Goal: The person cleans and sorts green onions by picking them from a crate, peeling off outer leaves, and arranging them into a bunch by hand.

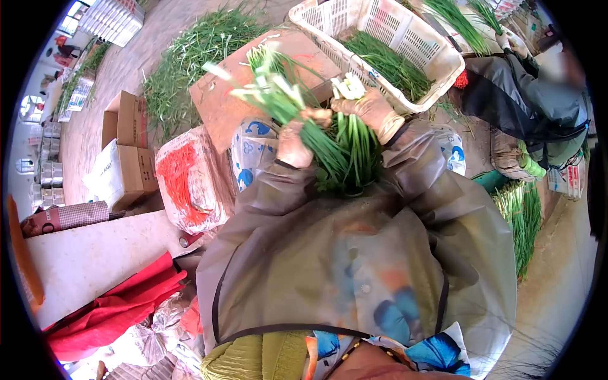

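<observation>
My left hand [296, 144], gloved, is wrapped round a loose bunch of scallions [273, 95]. Their pale stems fan out up and to the left, blurred at the tips. In my right hand [372, 113], also gloved, is a second bunch of scallions [354, 142]. Its white root ends [348, 85] stick out past the fingers, and the green leaves hang toward my lap. The two hands are close together, and the leaves of both bunches overlap below them. Just beyond is a brown board [218, 104] with a few stems lying on it.
A white plastic crate [437, 54] holding greens stands beyond my right hand. Loose leaves [190, 69] are heaped on the floor at left. Red ties [180, 177] lie on a wrapped bundle, near a cardboard box [136, 171]. A co-worker [532, 95] sits at right, near stacked scallions [520, 221].
</observation>
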A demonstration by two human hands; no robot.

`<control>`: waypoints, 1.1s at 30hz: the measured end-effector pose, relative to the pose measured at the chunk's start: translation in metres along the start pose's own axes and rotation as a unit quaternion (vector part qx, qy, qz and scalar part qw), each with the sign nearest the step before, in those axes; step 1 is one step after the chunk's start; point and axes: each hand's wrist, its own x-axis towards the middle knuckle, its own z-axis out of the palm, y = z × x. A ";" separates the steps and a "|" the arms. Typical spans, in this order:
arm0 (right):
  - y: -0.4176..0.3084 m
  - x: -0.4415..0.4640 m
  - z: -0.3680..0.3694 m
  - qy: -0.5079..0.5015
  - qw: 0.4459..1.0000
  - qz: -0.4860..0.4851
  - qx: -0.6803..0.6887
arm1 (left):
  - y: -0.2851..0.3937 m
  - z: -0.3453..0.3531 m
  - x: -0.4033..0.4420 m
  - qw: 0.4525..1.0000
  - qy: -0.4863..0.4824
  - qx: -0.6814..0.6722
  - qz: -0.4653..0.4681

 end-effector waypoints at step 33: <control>-0.052 0.000 0.042 -0.046 0.908 -0.069 -0.410 | 0.023 0.006 -0.016 0.676 -0.197 0.667 0.245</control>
